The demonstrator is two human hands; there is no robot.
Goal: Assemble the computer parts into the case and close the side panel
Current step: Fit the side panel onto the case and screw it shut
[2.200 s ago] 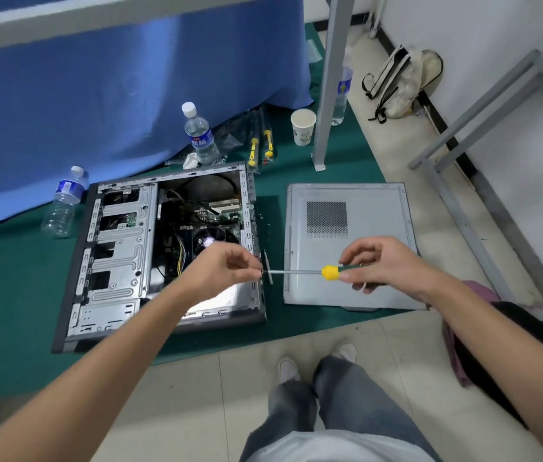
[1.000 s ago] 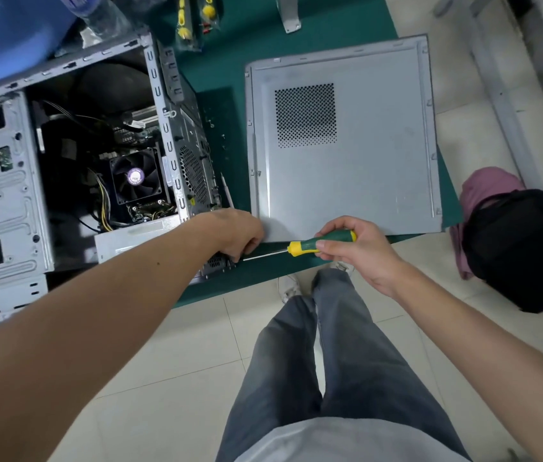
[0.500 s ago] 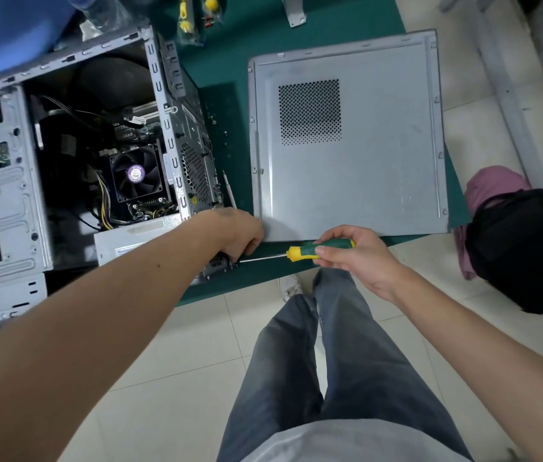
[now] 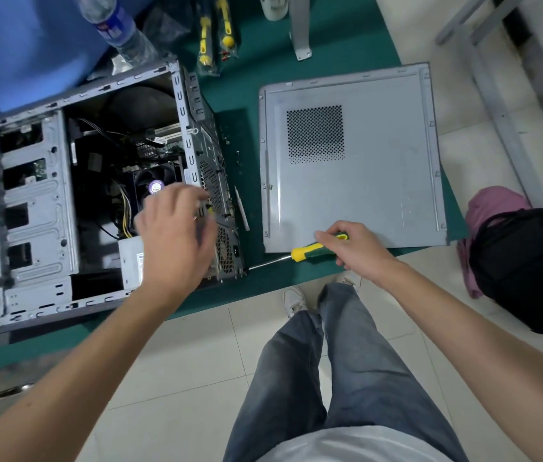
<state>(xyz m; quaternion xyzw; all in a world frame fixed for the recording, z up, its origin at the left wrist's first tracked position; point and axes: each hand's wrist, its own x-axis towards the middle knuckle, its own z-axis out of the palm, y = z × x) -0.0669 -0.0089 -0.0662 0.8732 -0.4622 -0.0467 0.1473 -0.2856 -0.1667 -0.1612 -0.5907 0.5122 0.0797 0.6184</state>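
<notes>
We grip the screwdriver [image 4: 310,252] in our right hand [image 4: 360,250], its tip at the rear of the open case [image 4: 30,208]. Our left hand [image 4: 175,241] hovers there, blurred, its grip unclear. Right of the case, the side panel [image 4: 380,181] lies unfitted.

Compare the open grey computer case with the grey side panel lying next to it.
The open grey metal computer case is a deep box showing a fan, cables and drive bays; the flat grey metal side panel is a thin sheet with one perforated vent. The left hand hovers over the case; the right hand, gripping a green-and-yellow screwdriver, overlaps the panel's near edge. Both lie on the green mat.
</notes>
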